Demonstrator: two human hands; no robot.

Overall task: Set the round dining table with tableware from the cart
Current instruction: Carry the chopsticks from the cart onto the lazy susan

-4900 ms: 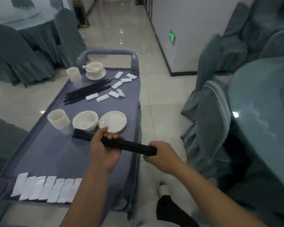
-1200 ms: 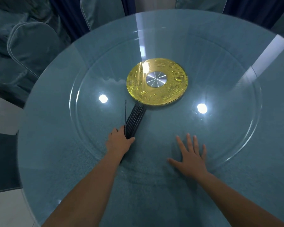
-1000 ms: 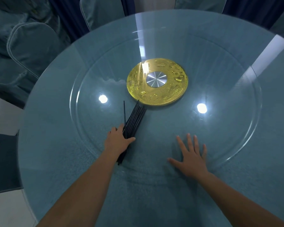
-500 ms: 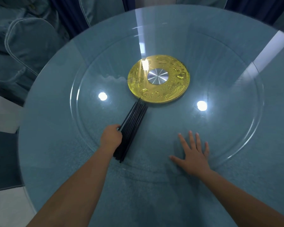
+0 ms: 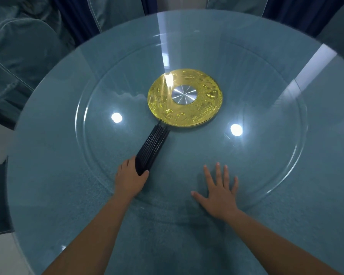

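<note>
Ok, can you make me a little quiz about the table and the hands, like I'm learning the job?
1. True or false: the left hand holds the bundle of black chopsticks.
2. What is the right hand doing? A) lifting a bowl B) lying flat with fingers spread on the glass turntable C) pointing at a chair
3. Fill in: the far tips of the chopsticks reach the edge of the ___ disc in the middle.

Key: 1 true; 2 B; 3 gold.
</note>
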